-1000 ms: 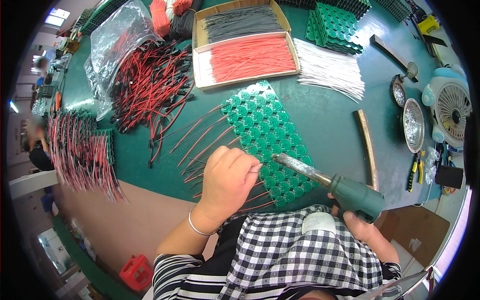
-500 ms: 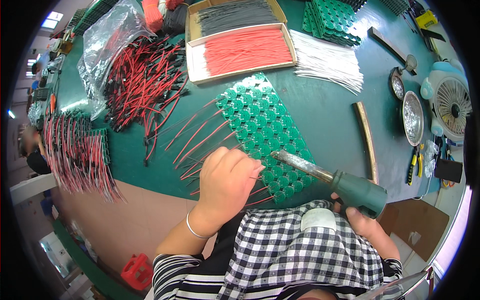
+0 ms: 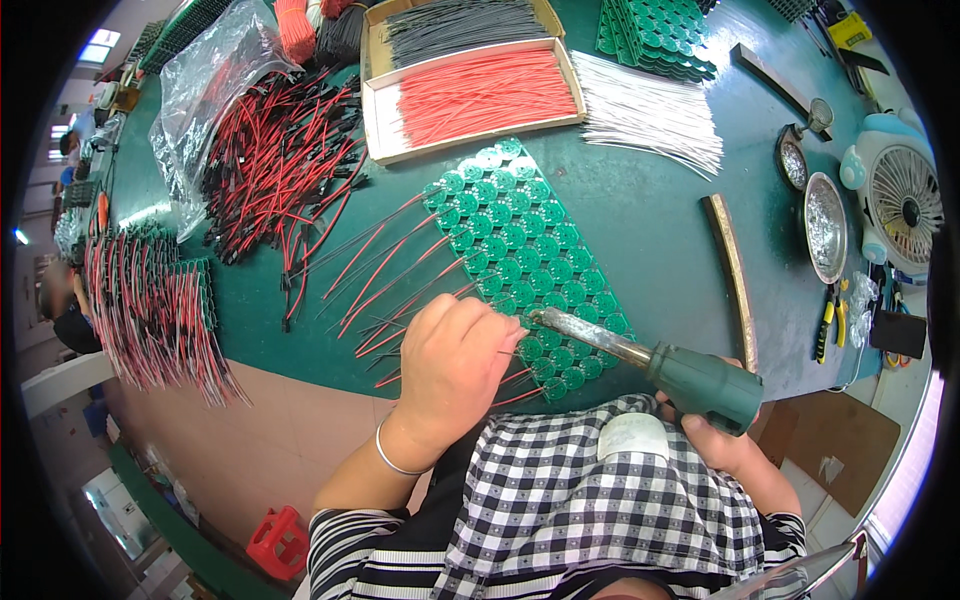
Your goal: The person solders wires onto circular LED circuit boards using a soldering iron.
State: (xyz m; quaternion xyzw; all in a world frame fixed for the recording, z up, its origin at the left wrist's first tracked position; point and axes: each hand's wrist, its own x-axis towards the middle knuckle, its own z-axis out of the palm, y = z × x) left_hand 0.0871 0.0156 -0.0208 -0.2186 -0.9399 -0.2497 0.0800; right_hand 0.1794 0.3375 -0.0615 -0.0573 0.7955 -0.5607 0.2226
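Observation:
A green panel of small round circuit boards [image 3: 545, 245] lies on the table before me. Several red and black wires [image 3: 375, 262] stick out from its left edge. My left hand [image 3: 455, 352] is closed over the panel's lower left side, thumb and fingertips pinching a thin wire whose far end is hidden by the hand. My right hand [image 3: 722, 445] grips the green handle of a large soldering iron [image 3: 700, 385]. Its metal tip rests on or just above the panel, close beside my left fingertips; contact cannot be made out.
Boxes of red wires [image 3: 485, 98] and black wires [image 3: 470, 32] stand behind the panel, with white wires [image 3: 650, 115] alongside. Bundled red-black leads [image 3: 280, 170] lie left; wired boards [image 3: 150, 300] hang over the table edge. A metal bar [image 3: 732, 275], metal dish [image 3: 826, 228] and fan [image 3: 895, 200] are right.
The soldering iron has shifted a little left, bringing its tip nearer my left fingertips. My left hand keeps its pinch in almost the same place.

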